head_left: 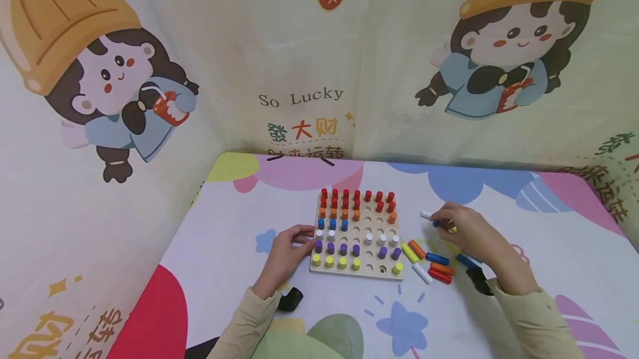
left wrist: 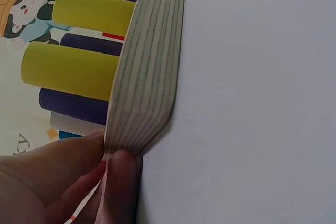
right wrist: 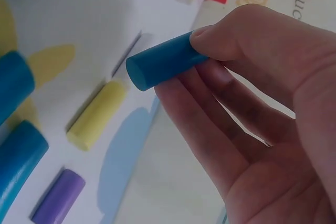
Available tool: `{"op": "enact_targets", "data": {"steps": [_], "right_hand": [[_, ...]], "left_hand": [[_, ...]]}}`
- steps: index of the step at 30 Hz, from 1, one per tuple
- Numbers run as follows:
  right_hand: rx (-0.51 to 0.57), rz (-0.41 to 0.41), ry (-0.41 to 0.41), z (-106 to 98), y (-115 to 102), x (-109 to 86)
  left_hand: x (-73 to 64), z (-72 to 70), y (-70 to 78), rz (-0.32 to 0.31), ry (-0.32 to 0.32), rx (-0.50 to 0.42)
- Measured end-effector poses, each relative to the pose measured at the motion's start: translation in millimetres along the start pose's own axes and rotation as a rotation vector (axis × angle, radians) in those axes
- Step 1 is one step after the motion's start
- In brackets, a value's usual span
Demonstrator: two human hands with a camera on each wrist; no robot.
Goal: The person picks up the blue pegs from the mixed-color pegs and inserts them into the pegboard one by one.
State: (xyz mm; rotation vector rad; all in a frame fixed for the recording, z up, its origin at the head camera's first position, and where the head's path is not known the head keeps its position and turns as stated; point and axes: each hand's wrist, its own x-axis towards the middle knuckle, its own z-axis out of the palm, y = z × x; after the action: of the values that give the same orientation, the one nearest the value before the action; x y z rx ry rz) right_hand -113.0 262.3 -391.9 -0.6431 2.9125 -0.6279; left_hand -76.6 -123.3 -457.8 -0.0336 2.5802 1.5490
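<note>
A wooden pegboard [head_left: 344,273] lies on the table with rows of red, orange, blue, white, purple and yellow pegs and several bare holes. My left hand [head_left: 289,251] grips its left edge; in the left wrist view the fingers [left wrist: 58,169] meet the corner beside the yellow pegs [left wrist: 71,72]. To the board's right, my right hand [head_left: 466,228] pinches a blue peg [right wrist: 163,61] between thumb and fingertips, raised over the table. A white peg [head_left: 426,215] lies just left of this hand. Under it in the right wrist view is a yellow peg [right wrist: 97,115].
Loose pegs lie between the board and my right forearm, among them a white peg [head_left: 421,273], a red peg [head_left: 439,276] and a blue peg [head_left: 437,258]. A purple peg [right wrist: 58,198] shows in the right wrist view. A patterned cloth wall [head_left: 309,43] rises behind the table.
</note>
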Motion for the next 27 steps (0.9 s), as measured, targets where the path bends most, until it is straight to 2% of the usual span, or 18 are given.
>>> {"op": "enact_targets", "data": {"steps": [27], "right_hand": [[0.083, -0.109, 0.094, 4, -18, 7.5]], "left_hand": [[0.3, -1.3, -0.9, 0.016, 0.001, 0.01]]}}
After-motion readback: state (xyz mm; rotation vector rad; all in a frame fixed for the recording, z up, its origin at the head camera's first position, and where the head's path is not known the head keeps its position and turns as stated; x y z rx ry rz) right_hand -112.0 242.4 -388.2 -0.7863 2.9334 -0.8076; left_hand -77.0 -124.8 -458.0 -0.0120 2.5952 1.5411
